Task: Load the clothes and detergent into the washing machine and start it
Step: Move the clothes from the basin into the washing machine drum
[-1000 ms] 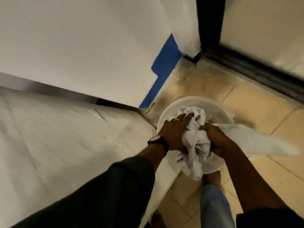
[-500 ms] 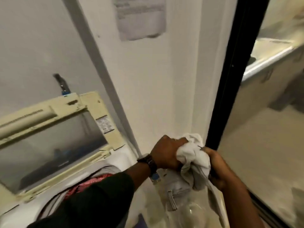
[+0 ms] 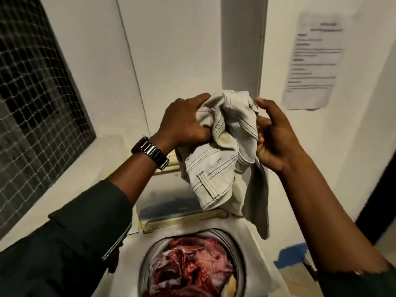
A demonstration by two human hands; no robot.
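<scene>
the left hand (image 3: 184, 123) gripped a bunched pale garment (image 3: 222, 151) with dark double stitching, its fingers curled tight into the cloth's left side. a dark metal watch (image 3: 150, 152) sat on that wrist, above a dark sleeve (image 3: 75, 243). the right hand (image 3: 276, 136) held the garment's right side, its lower fingers curled against the fabric and its index finger raised straight above the cloth. the garment hung in the air between the 2 hands, above the far part of the washing machine (image 3: 249, 249). 1 loose end trailed down on the right toward the machine's white top; whether it touched there could not be told.

the machine was a top-loader at the near centre of the scene. its lid (image 3: 169, 207), a tinted panel in a cream frame, stood raised on the far side, partly hidden behind the garment. the round drum was open, and red and white patterned clothes (image 3: 192, 269) lay inside it, with a bit of yellow cloth (image 3: 232, 284) at the near right edge.

a window covered in wire mesh (image 3: 36, 103) filled the left wall. a white vertical column (image 3: 242, 43) ran up the far wall, and a printed paper notice (image 3: 312, 61) was stuck to the wall on its right, the text too blurred to read. a strip of blue tape (image 3: 291, 254) showed low on the right, beside the machine.
</scene>
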